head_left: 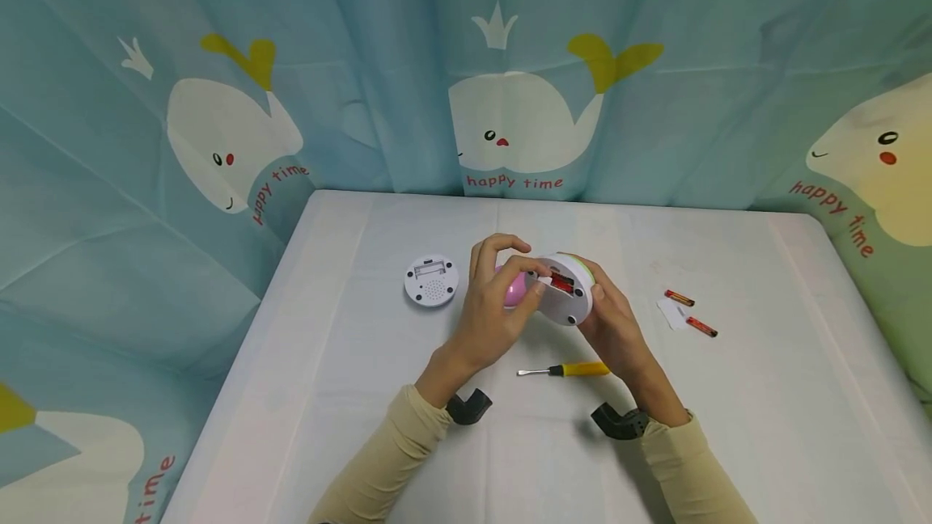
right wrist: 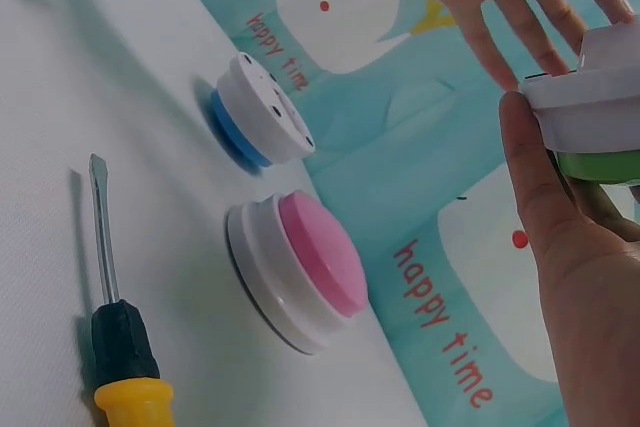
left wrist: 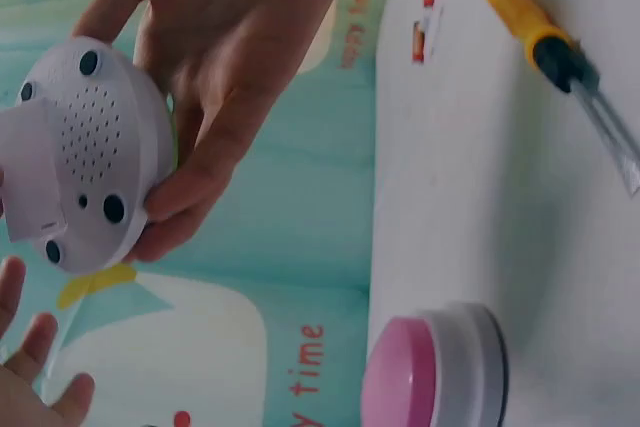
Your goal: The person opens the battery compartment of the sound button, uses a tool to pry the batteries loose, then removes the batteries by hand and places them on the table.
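Observation:
My right hand (head_left: 615, 330) grips a round white device with a green top (head_left: 566, 310) by its edge, its underside turned towards me. Red batteries (head_left: 562, 283) show in the open compartment of that underside. With thumb and fingertips my left hand (head_left: 484, 310) pinches a small white battery cover (left wrist: 32, 169), held at the compartment. The left wrist view shows the cover standing out over the speaker holes and dark feet. Behind the left fingers, a white device with a pink dome (right wrist: 325, 257) stands on the table, partly hidden in the head view.
A yellow-handled screwdriver (head_left: 578, 369) lies below the hands. At the left, another round device (head_left: 432, 281) rests upside down with its battery compartment uncovered. Two batteries (head_left: 702, 327) and a small white piece (head_left: 671, 314) lie at the right. A curtain (head_left: 393, 103) hangs behind the table.

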### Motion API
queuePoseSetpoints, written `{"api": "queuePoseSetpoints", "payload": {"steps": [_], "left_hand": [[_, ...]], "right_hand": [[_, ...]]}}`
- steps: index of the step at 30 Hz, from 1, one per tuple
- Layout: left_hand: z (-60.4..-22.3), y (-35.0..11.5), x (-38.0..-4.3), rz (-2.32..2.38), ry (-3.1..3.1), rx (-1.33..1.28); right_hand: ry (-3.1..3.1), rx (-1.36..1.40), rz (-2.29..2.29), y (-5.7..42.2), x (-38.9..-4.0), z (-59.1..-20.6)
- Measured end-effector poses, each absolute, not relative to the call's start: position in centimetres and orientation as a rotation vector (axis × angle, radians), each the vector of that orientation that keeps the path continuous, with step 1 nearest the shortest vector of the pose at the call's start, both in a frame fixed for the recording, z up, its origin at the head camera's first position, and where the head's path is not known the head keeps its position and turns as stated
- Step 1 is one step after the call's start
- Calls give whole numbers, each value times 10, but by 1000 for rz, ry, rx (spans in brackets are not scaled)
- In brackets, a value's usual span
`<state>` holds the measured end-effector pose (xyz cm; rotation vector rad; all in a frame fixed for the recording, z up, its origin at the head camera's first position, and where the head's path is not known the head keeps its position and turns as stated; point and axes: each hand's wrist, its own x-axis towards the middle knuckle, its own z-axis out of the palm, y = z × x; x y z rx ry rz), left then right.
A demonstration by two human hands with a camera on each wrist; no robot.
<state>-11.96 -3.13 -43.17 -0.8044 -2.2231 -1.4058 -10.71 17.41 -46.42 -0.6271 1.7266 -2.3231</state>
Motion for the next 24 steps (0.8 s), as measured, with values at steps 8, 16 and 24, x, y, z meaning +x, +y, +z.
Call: {"api": "queuePoseSetpoints", "payload": {"steps": [8,16,24], "left_hand": [[-429,-47,-122,-1264,-2204,-889],[-429,-68,-119,-941,-2225,-914],[-432,-92,-107,-390,-2253,-913]], "right_hand": [[1730,-582,-2312,174,-109,-465],[1724,-590,-2338,178,-111,-467],[1724,-581,-2339,180,-112,-468]]}}
